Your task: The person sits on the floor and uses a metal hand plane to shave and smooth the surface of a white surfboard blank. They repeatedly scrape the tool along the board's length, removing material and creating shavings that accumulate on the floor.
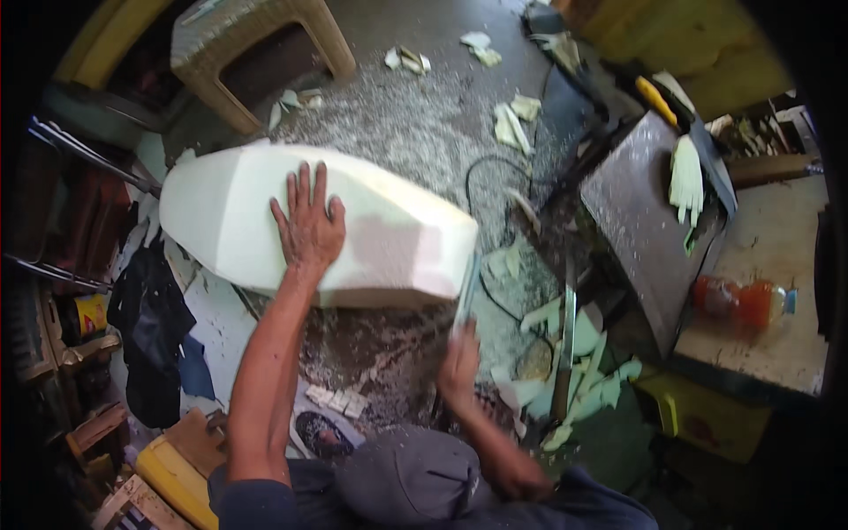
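Observation:
A large white block (234,208), apparently foam, with a tapered left end and angled facets, lies across the middle of the work area. My left hand (311,225) rests flat on its top, fingers spread. At the block's right end, my right hand (459,364) is closed round the lower end of a long, pale blade (469,287). This blade stands against the end face; its handle is hidden in my fist, and the hand is slightly blurred. To the right of it lies a second long blade (568,322) with a dark handle, among pale offcuts (587,380).
Shavings (397,115) and scraps cover the floor beyond the block. A beige plastic stool (256,53) stands far left. At right are a dark panel (636,221), a white glove (685,181) and an orange drink bottle (745,300). Black cloth (150,327) lies at left; a thin black cable (469,181) loops beyond the blade.

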A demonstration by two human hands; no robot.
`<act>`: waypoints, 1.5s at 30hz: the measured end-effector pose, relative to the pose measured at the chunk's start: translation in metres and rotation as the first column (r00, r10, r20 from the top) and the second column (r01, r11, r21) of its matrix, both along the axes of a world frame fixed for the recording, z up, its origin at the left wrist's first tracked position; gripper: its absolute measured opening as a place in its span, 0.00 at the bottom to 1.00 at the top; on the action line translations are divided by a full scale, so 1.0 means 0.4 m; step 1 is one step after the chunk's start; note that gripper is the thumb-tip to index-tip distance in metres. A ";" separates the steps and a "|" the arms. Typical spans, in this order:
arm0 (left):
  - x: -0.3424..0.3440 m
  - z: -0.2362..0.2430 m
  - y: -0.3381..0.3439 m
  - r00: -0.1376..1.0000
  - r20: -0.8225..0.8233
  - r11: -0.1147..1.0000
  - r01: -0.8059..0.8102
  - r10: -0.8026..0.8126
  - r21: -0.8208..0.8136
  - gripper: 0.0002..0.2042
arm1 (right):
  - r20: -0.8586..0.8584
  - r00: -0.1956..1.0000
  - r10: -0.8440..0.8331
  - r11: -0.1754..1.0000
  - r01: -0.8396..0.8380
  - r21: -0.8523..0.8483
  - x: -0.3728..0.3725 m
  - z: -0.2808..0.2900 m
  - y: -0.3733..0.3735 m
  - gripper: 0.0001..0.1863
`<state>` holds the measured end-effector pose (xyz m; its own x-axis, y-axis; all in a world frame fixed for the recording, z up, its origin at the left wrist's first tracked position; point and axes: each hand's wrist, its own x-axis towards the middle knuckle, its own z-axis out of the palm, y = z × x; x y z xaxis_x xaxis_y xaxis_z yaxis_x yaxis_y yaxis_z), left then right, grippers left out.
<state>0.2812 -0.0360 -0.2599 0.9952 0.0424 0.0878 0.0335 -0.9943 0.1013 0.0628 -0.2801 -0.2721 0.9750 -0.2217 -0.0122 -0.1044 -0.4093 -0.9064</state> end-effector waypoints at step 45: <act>0.026 0.032 -0.006 0.999 -0.030 0.996 -0.038 0.035 -0.080 0.31 | 0.025 0.971 0.237 0.703 -0.153 -0.694 0.201 0.243 0.018 0.34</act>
